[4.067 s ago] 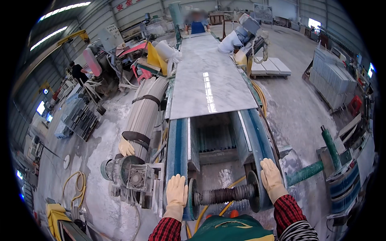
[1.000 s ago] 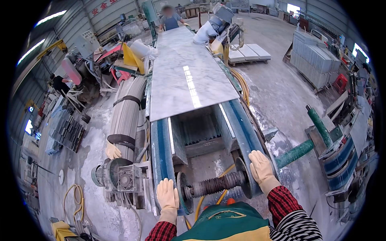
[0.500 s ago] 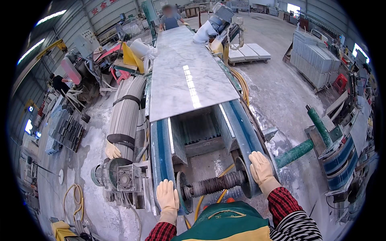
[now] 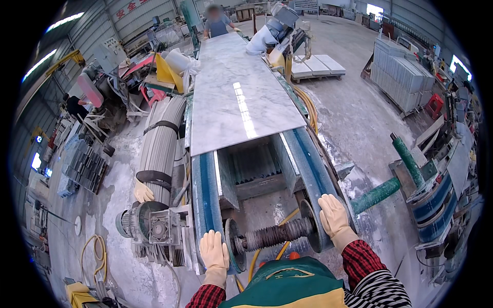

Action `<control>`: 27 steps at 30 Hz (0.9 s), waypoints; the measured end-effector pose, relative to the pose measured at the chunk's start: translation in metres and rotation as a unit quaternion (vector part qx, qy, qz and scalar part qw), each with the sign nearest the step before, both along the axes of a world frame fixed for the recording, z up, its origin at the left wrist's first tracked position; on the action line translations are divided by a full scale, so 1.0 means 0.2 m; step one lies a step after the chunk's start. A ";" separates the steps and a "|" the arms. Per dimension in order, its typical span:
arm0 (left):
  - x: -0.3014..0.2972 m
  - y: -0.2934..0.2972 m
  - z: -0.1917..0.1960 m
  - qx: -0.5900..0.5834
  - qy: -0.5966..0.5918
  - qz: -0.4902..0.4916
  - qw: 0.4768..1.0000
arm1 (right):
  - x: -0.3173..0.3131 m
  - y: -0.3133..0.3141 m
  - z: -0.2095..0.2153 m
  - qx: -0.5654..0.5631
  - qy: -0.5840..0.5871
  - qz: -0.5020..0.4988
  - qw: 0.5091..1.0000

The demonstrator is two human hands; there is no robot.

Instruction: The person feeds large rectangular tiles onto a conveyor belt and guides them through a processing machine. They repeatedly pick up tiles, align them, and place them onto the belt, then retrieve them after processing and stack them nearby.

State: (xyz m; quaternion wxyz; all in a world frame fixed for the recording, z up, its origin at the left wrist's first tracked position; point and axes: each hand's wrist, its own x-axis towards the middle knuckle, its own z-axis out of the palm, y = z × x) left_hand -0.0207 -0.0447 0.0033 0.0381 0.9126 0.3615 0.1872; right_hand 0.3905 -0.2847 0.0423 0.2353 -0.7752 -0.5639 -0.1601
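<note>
A polished white marble slab with grey veins (image 4: 221, 92) lies flat across a two-belt conveyor, short of its near end. My left hand (image 4: 213, 251), in a cream glove, rests flat on the near end of the left blue belt (image 4: 208, 185), fingers stretched forward. On the near end of the right blue belt (image 4: 310, 159) lies my right hand (image 4: 334, 215), gloved alike, its fingers extended. Neither hand holds anything or touches the slab. Between them runs a dark, ridged roller shaft (image 4: 277, 235) with a wheel at each side.
A person (image 4: 216, 25) stands at the slab's far end. To the left are a motor with gearbox (image 4: 154, 226), a spare glove (image 4: 144, 192) and a strapped bundle of long strips (image 4: 160, 138). Green rollers (image 4: 377, 195) jut out on the right. Stacked slabs (image 4: 400, 72) stand beyond.
</note>
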 end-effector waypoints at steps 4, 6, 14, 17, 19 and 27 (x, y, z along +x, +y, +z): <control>0.00 -0.01 0.00 0.003 -0.005 -0.004 1.000 | -0.01 0.00 0.01 0.012 -0.003 0.002 1.000; -0.01 -0.02 0.00 0.006 -0.006 -0.003 1.000 | -0.01 -0.01 0.03 0.009 0.003 0.007 1.000; -0.01 -0.04 0.00 0.007 -0.008 -0.001 1.000 | -0.01 -0.02 0.03 0.004 0.013 0.005 1.000; -0.02 -0.04 -0.01 0.009 -0.007 0.000 1.000 | -0.03 -0.02 0.04 0.009 0.003 0.005 1.000; -0.04 -0.04 -0.01 0.015 -0.011 -0.002 1.000 | -0.04 -0.02 0.04 0.000 0.014 0.005 1.000; -0.02 -0.01 -0.07 0.018 -0.036 -0.014 0.999 | -0.04 -0.06 0.00 0.020 0.048 -0.026 0.998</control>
